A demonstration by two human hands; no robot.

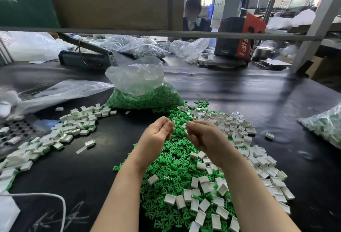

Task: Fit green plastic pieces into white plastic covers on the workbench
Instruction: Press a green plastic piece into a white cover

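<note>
Both hands hover above a heap of loose green plastic pieces point(171, 159) in the middle of the black workbench. My left hand point(156, 135) pinches a small white cover point(173, 122) at its fingertips. My right hand point(204, 135) has curled fingers; a small white piece point(184, 126) shows at its fingertips, and what it holds is mostly hidden. Empty white covers point(258, 159) lie scattered over the right side of the heap. A row of white covers with green showing in them point(60, 132) stretches along the left.
A clear bag full of green pieces point(144, 91) stands behind the heap. Another bag of parts point(326, 123) lies at the right edge. Crumpled plastic bags point(55, 93), a perforated tray point(16, 130) and a white cord point(60, 206) sit on the left. A person point(193, 16) works across the bench.
</note>
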